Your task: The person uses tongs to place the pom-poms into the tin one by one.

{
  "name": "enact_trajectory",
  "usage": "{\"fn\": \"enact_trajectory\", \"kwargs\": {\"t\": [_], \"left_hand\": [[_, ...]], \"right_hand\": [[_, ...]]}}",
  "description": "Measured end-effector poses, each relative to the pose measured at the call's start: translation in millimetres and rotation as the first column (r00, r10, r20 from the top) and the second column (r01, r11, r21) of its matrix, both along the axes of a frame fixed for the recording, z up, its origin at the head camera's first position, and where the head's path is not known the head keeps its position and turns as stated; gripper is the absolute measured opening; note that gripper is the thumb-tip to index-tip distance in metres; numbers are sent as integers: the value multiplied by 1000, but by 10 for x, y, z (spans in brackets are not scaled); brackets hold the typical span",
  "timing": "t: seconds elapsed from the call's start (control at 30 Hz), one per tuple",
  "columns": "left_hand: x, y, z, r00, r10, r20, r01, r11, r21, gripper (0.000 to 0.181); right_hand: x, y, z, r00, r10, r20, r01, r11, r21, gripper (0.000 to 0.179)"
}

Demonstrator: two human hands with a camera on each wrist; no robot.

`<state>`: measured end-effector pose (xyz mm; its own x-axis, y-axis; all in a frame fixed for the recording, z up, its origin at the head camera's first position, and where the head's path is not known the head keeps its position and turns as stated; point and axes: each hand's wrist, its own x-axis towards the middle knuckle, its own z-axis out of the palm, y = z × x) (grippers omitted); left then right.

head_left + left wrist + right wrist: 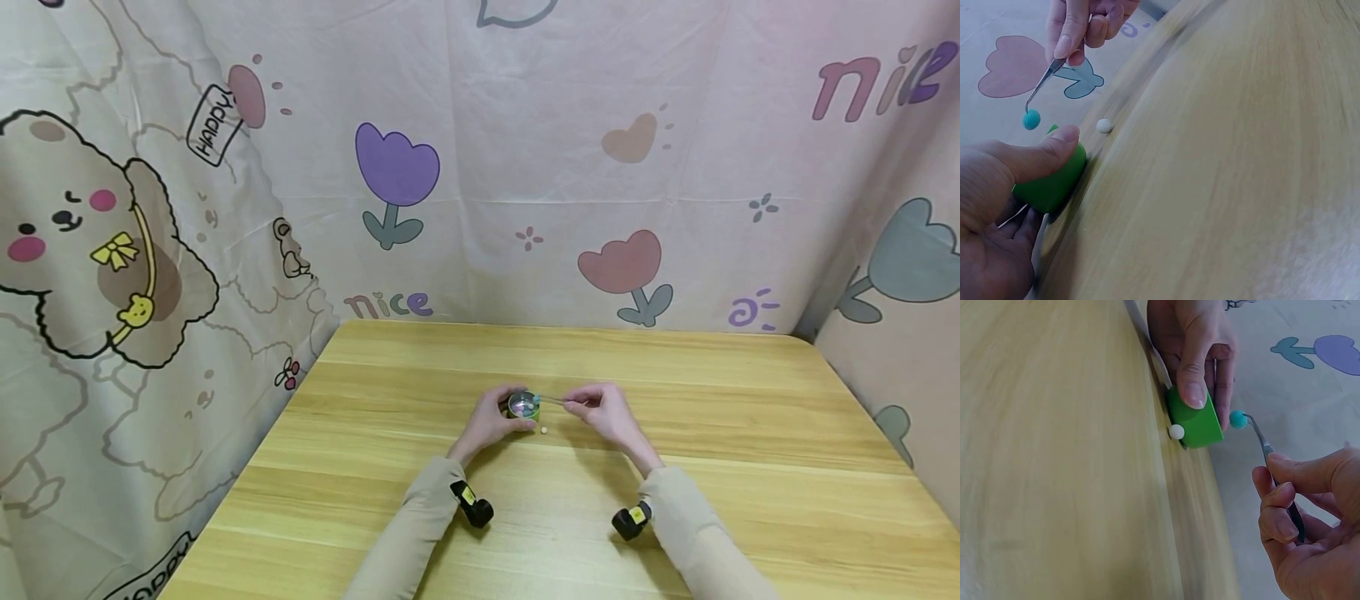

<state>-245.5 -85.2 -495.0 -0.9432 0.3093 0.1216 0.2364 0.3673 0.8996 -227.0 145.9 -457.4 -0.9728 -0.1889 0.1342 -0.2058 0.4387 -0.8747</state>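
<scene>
My left hand (pixel 487 421) holds a small green container (pixel 1200 428) on the wooden table, thumb on the near side and fingers around the far side. Small coloured balls show inside it in the head view. Between the thumb and fingers of my right hand (pixel 606 412) is a pair of metal tweezers (pixel 1264 444) with bent tips. A turquoise ball (pixel 1238 419) sits at those tips, close to the container's rim. One white ball (pixel 1104 125) lies on the tabletop just beside the container.
The light wood table (pixel 420 358) reaches back to a hanging cloth (pixel 510 167) printed with flowers and hearts. More printed cloth (pixel 247 292) hangs along the left side. A black wrist camera (pixel 474 506) is strapped to the left sleeve, another (pixel 632 522) to the right.
</scene>
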Motion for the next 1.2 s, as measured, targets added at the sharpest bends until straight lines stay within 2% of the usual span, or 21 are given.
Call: {"fn": "enact_trajectory", "kwargs": {"t": [0.23, 1.2], "left_hand": [[0, 2, 0, 1000, 3, -1, -3, 1000, 2, 65], [-12, -2, -22, 1000, -7, -22, 7, 1000, -5, 64]], "right_hand": [[-18, -27, -46, 1000, 21, -9, -21, 1000, 4, 14], [-31, -28, -86, 1000, 0, 3, -1, 1000, 30, 14]]}}
